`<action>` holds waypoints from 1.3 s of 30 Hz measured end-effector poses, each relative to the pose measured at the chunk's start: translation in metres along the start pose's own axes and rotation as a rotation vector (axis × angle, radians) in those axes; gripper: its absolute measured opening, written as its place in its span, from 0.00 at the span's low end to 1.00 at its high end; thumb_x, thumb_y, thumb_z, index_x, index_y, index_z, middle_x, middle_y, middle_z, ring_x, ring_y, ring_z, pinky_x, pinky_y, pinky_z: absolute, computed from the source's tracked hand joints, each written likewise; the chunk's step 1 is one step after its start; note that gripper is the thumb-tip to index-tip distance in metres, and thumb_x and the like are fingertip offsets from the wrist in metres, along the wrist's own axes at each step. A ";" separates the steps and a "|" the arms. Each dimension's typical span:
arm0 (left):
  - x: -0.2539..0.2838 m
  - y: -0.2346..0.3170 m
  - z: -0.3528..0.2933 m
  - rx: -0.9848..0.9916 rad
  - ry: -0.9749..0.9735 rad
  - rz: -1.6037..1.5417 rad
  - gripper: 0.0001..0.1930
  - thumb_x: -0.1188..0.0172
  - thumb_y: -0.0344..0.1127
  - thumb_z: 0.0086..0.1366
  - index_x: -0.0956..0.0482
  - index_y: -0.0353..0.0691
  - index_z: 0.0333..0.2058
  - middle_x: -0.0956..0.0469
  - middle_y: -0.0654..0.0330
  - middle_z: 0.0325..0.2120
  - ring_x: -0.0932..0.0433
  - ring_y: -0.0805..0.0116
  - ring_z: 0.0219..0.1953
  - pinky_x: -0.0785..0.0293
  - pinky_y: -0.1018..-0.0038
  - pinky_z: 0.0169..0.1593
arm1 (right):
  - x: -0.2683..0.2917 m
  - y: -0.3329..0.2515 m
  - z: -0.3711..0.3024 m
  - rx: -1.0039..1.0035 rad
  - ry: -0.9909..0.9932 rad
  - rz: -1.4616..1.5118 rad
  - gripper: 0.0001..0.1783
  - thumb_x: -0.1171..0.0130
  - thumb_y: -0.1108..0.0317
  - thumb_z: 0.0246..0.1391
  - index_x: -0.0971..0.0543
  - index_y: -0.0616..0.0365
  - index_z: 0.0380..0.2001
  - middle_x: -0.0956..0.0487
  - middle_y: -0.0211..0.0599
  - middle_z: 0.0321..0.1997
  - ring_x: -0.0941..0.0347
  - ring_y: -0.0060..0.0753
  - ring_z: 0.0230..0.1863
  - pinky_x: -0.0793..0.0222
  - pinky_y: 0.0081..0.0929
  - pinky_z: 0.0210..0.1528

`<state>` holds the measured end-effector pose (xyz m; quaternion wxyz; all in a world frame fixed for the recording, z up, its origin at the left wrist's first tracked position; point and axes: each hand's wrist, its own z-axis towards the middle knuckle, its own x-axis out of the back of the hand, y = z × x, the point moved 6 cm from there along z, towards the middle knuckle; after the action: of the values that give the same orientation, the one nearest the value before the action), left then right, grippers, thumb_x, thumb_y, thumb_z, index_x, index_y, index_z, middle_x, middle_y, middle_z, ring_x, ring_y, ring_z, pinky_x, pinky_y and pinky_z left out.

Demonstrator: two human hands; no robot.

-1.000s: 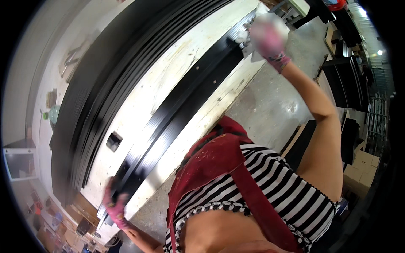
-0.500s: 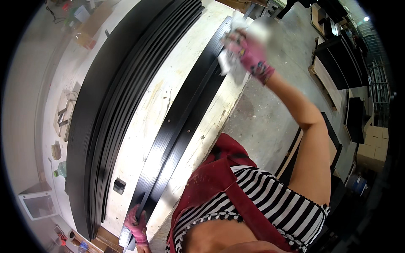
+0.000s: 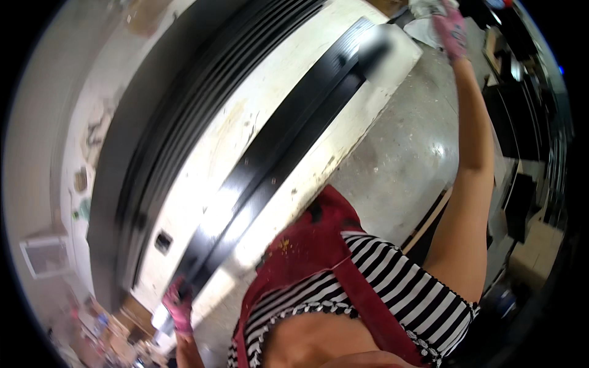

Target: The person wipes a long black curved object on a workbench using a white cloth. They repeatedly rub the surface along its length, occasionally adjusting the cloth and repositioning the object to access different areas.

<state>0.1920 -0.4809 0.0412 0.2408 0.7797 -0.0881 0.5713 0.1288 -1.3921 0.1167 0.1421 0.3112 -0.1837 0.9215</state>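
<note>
A long black board [image 3: 270, 138] with a lengthwise ridge and small holes lies along the white worktable [image 3: 184, 202]. At its near end my left hand [image 3: 178, 306], in a pink glove, has its fingers curled over the board and grips it. My right hand [image 3: 452, 32], also pink-gloved, is stretched far out to the upper right, beyond the table's far corner. A crumpled white cloth [image 3: 424, 29] is bunched in its closed fingers and hangs from them. The far end of the board is partly blurred.
Several black boards [image 3: 184, 104] stand in a tight row on the table's left. A small black piece [image 3: 163, 241] lies between them and the ridged board. Right of the table is concrete floor [image 3: 399, 153], with stacked black panels [image 3: 518, 116] and cardboard boxes [image 3: 534, 251] farther right.
My right hand has moved off the board's far end, outward to the upper right, with the cloth. My left hand stays at the near end. The whole view has shifted and blurred.
</note>
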 end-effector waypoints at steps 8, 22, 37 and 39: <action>0.009 0.027 0.016 0.055 0.009 -0.102 0.20 0.29 0.26 0.46 0.18 0.44 0.42 0.17 0.58 0.35 0.17 0.60 0.36 0.23 0.70 0.41 | -0.027 -0.153 -0.116 0.195 -0.149 0.136 0.28 0.47 0.61 0.58 0.32 0.54 0.62 0.29 0.41 0.63 0.39 0.48 0.67 0.44 0.39 0.67; 0.011 0.032 0.016 -0.067 0.095 -0.155 0.19 0.29 0.26 0.49 0.18 0.41 0.43 0.17 0.58 0.36 0.18 0.63 0.35 0.24 0.72 0.40 | 0.011 -0.261 -0.188 -0.889 -0.600 1.750 0.22 0.54 0.67 0.65 0.32 0.67 0.58 0.26 0.50 0.58 0.30 0.44 0.61 0.31 0.40 0.61; 0.012 0.035 0.015 -0.056 0.082 -0.210 0.18 0.31 0.26 0.51 0.19 0.41 0.42 0.17 0.57 0.38 0.17 0.60 0.38 0.23 0.70 0.43 | 0.061 -0.194 -0.101 -0.345 -0.262 0.707 0.20 0.44 0.65 0.57 0.24 0.58 0.53 0.22 0.38 0.54 0.27 0.37 0.54 0.31 0.31 0.55; 0.010 0.033 0.013 0.011 0.068 -0.230 0.17 0.31 0.25 0.50 0.19 0.40 0.41 0.17 0.57 0.38 0.17 0.60 0.38 0.24 0.70 0.43 | 0.064 -0.237 -0.096 0.226 -0.131 0.321 0.18 0.46 0.68 0.59 0.24 0.61 0.52 0.22 0.42 0.53 0.27 0.33 0.51 0.32 0.29 0.54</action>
<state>0.1929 -0.5144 0.0566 0.3032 0.7662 0.0134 0.5665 0.1186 -1.1307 0.1455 -0.0548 0.3512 -0.1355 0.9248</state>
